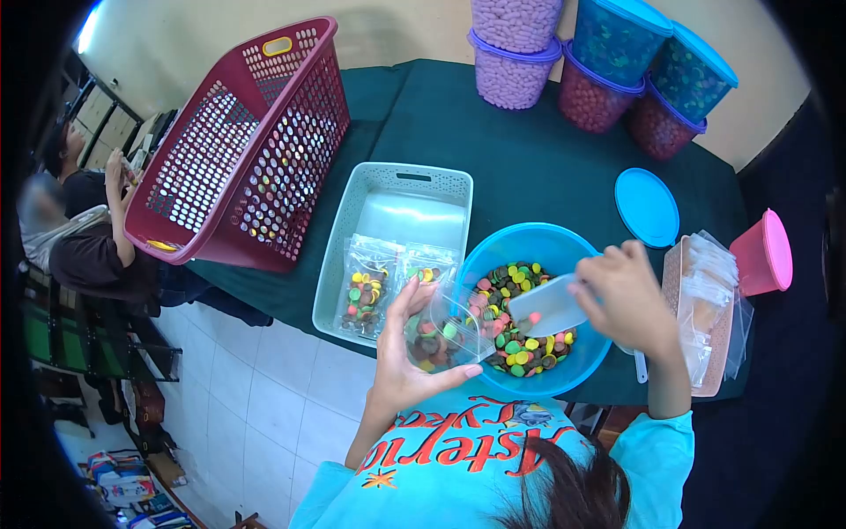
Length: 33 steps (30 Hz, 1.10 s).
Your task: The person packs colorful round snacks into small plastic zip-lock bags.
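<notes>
My left hand (411,344) is wrapped round a clear plastic bag (445,339) partly filled with colourful round candies. In my right hand (624,295) is a whitish scoop (553,308), held over the blue bowl (601,366) with a few candies at its lip. Brown, yellow, green and pink candies (522,353) fill the bottom of the bowl. To the left of the bag stands a pale green basket (328,295), where filled bags (366,286) lie in the near half.
A tall maroon laundry basket (295,132) stands at the left. Stacked candy tubs (617,44) line the wall. Right of the bowl are a blue lid (647,207), a pink tray of empty bags (705,383) and a pink cup (765,254). Other people (88,220) sit far left.
</notes>
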Each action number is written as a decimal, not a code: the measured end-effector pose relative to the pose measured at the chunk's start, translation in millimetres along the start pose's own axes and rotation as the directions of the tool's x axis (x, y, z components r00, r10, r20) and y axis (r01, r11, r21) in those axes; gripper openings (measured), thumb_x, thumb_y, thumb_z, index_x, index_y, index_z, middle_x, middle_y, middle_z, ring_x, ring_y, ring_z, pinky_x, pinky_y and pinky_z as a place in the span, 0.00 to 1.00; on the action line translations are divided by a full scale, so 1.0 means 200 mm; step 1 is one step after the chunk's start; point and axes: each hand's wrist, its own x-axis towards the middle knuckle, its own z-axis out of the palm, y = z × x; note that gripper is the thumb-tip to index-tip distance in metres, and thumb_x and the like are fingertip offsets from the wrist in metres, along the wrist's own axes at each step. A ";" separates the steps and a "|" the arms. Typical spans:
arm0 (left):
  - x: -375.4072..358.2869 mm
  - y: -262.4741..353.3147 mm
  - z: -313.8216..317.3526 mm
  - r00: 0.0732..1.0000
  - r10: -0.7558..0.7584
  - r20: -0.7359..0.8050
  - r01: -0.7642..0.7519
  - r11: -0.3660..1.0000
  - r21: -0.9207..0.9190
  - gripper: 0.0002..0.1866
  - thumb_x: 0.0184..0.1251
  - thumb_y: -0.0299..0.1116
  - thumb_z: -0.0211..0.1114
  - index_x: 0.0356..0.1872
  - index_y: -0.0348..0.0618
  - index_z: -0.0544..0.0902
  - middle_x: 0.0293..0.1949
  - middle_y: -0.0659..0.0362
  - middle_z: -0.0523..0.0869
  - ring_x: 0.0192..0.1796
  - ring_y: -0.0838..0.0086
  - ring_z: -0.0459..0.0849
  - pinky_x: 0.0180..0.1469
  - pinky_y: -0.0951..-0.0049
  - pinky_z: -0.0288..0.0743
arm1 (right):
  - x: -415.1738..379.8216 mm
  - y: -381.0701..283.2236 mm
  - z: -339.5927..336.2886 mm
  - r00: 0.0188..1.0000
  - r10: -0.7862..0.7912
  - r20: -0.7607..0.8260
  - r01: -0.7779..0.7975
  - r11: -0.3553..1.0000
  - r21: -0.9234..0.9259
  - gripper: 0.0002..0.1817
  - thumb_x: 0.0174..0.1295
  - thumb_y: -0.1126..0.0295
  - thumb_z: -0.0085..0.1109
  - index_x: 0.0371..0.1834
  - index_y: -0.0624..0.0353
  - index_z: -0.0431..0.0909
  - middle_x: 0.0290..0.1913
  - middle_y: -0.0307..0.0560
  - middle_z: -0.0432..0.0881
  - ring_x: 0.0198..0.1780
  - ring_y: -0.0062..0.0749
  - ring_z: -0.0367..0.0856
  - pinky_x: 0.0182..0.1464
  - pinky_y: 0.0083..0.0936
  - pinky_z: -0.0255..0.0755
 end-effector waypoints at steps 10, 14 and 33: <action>0.05 0.00 0.11 0.998 0.058 0.003 -0.058 0.998 0.028 0.55 0.36 0.47 0.75 0.64 0.37 0.50 0.57 0.52 0.59 0.57 0.66 0.63 0.56 0.67 0.63 | -0.07 -0.38 0.22 0.980 -0.194 -0.043 0.185 0.812 0.554 0.23 0.56 0.51 0.53 0.38 0.63 0.70 0.37 0.55 0.70 0.41 0.47 0.70 0.43 0.36 0.61; 0.06 -0.02 0.08 0.999 -0.022 -0.030 0.011 0.948 -0.318 0.40 0.52 0.36 0.63 0.63 0.34 0.52 0.56 0.49 0.60 0.57 0.65 0.62 0.59 0.65 0.56 | -0.09 -0.50 0.37 0.952 0.178 -0.249 0.056 0.698 0.713 0.14 0.57 0.64 0.53 0.38 0.64 0.70 0.33 0.55 0.73 0.35 0.49 0.73 0.38 0.37 0.66; 0.11 0.05 0.04 0.843 -0.001 0.538 0.374 0.721 -0.584 0.30 0.49 0.21 0.66 0.55 0.37 0.63 0.50 0.53 0.71 0.54 0.72 0.72 0.54 0.71 0.67 | -0.32 -0.73 0.35 0.741 0.668 -0.066 -0.017 0.118 0.993 0.28 0.53 0.77 0.58 0.55 0.66 0.55 0.50 0.52 0.71 0.52 0.32 0.73 0.51 0.28 0.70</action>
